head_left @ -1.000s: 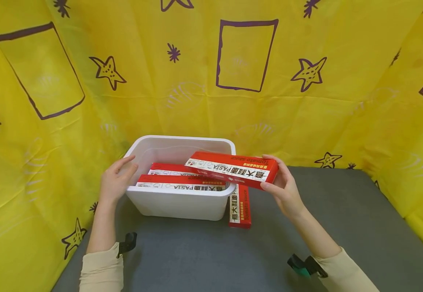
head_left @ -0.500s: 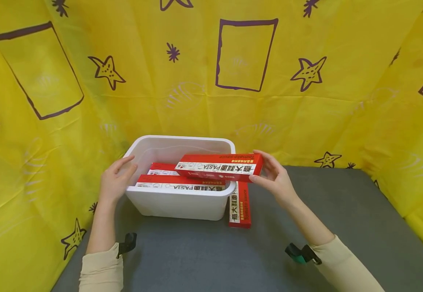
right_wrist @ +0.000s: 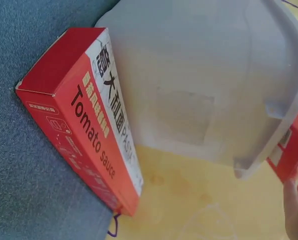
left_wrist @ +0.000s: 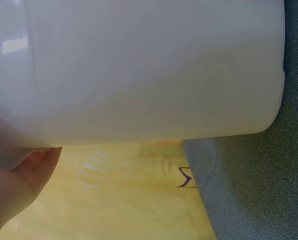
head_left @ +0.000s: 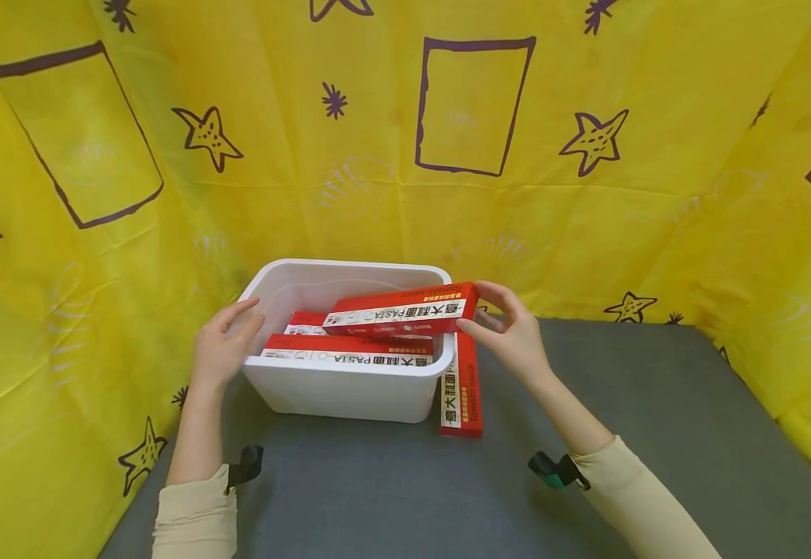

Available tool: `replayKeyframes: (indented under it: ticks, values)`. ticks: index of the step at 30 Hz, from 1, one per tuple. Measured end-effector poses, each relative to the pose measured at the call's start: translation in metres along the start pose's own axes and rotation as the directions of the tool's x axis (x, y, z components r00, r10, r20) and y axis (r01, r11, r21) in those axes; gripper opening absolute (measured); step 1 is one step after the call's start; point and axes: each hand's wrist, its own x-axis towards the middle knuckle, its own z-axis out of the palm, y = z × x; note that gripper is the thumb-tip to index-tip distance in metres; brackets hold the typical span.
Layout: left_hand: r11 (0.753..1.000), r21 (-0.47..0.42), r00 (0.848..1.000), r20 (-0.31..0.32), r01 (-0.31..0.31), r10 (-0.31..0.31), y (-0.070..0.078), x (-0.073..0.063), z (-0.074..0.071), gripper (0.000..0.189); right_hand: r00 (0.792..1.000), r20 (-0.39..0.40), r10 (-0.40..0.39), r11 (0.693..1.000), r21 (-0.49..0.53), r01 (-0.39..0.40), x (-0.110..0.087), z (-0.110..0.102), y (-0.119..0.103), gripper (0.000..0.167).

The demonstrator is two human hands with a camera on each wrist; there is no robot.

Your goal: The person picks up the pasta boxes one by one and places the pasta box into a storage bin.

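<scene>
My right hand (head_left: 513, 338) pinches the right end of a red-and-white pasta box (head_left: 402, 308) between thumb and fingers. The box slants down to the left into the white plastic bin (head_left: 339, 392), its right end above the rim. Two more pasta boxes lie inside; the nearer box (head_left: 349, 349) partly hides the other (head_left: 302, 322). At the bin's left rim rests my left hand (head_left: 224, 341), fingers loosely bent, with a gap between thumb and index finger. In the left wrist view, part of this hand (left_wrist: 26, 180) shows beside the bin's outer wall (left_wrist: 154, 70).
Another pasta box (head_left: 461, 396) lies on the dark grey tabletop (head_left: 377, 481) against the bin's right side. In the right wrist view that box (right_wrist: 91, 125) shows "Tomato sauce" print. A yellow patterned cloth (head_left: 489, 217) surrounds the table at the back and sides.
My right hand has moved left with the pasta box, bringing it further over and into the bin. Its left end has dipped lower. My left hand has stayed at the rim.
</scene>
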Motion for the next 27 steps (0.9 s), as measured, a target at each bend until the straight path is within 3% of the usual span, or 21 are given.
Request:
replayKeyframes:
  ticks: [6,12,17,21,27]
  values:
    - [1.0,0.002,1.0,0.006,0.0,0.0,0.0,0.0,0.0,0.055,0.992,-0.035,-0.122,0.98,-0.161,0.114,0.004,0.01,0.007,0.042]
    - [1.0,-0.009,1.0,-0.002,-0.004,0.004,0.0,-0.001,0.0,0.051,0.987,0.113,-0.119,0.903,-0.401,0.154,0.007,0.02,0.004,0.036]
    - [1.0,-0.001,0.999,-0.017,-0.029,0.029,0.0,0.0,0.002,0.05,0.976,0.197,-0.091,0.883,-0.438,0.171,0.005,0.023,0.003,0.043]
    - [0.999,-0.011,0.999,-0.02,-0.033,0.033,0.0,0.0,0.002,0.049,0.98,0.18,-0.09,0.885,-0.437,0.162,0.0,0.021,0.003,0.045]
    - [1.0,-0.001,0.999,-0.029,-0.024,0.024,-0.001,0.0,0.001,0.05,0.991,0.127,-0.043,0.915,-0.393,0.09,-0.01,0.014,0.005,0.049]
